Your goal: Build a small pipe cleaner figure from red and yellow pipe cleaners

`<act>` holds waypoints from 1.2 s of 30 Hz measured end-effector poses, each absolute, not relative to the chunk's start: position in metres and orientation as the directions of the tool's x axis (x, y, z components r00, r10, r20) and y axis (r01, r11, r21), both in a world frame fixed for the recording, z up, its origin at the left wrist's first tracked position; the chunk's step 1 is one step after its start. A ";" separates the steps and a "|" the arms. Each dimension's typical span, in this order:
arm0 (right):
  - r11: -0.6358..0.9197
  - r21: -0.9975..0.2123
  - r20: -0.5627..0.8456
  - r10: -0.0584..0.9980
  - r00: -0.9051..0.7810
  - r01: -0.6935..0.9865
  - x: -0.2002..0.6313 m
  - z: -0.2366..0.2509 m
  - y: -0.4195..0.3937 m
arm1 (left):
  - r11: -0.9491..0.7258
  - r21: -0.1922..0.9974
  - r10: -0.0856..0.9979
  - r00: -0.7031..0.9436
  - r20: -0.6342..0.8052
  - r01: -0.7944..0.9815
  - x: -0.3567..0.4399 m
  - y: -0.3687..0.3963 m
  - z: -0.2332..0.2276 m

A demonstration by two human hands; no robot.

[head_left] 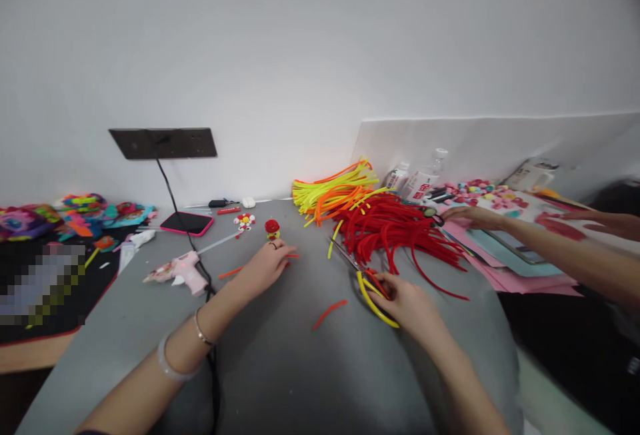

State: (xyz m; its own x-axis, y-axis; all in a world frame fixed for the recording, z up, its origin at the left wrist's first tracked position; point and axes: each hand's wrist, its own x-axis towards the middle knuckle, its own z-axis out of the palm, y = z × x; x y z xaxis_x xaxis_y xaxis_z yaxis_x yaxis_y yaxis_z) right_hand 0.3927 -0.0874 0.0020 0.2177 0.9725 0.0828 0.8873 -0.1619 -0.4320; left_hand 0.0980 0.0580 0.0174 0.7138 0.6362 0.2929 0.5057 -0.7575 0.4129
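Observation:
My right hand (403,298) is closed on scissors (367,280) with yellow and red handles. Their blades point toward the back left, near a short yellow pipe cleaner (335,240). My left hand (269,265) pinches an orange pipe cleaner (231,272), whose ends show on both sides of the fingers. Just beyond that hand stands a small red and yellow flower piece (272,228). A cut red-orange pipe cleaner piece (330,313) lies on the grey table (300,375) between my hands. Behind the scissors are a red pipe cleaner bundle (400,222) and a yellow-orange bundle (340,192).
On the left lie a pink glue gun (187,272), its black cord, and a pink-edged phone (188,223). A bead flower (245,222) lies behind. At right, another person's hand (473,216) reaches over pink paper (540,282). Bottles (425,178) stand by the wall.

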 end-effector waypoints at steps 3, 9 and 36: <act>-0.155 -0.354 0.087 0.976 0.198 0.922 0.400 0.002 -0.083 | -0.762 0.340 0.647 0.665 0.374 0.551 0.105 0.043 0.021; -0.028 -0.298 0.267 0.957 0.111 0.954 0.401 -0.003 -0.069 | -0.811 0.342 0.530 0.843 0.087 0.475 0.141 -0.021 0.034; 0.309 -0.938 0.303 0.951 -0.063 0.157 0.271 0.018 -0.072 | 0.257 0.951 0.862 0.486 -0.144 -0.172 0.088 -0.004 0.041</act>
State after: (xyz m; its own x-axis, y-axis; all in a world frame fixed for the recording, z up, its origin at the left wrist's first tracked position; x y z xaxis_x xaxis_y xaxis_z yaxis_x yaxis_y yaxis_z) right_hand 0.2714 -0.0722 0.0179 -0.0629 0.9508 0.3032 0.1567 0.3094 -0.9379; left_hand 0.0879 -0.0041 0.0414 0.4865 0.8617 -0.1443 -0.1724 0.2566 0.9510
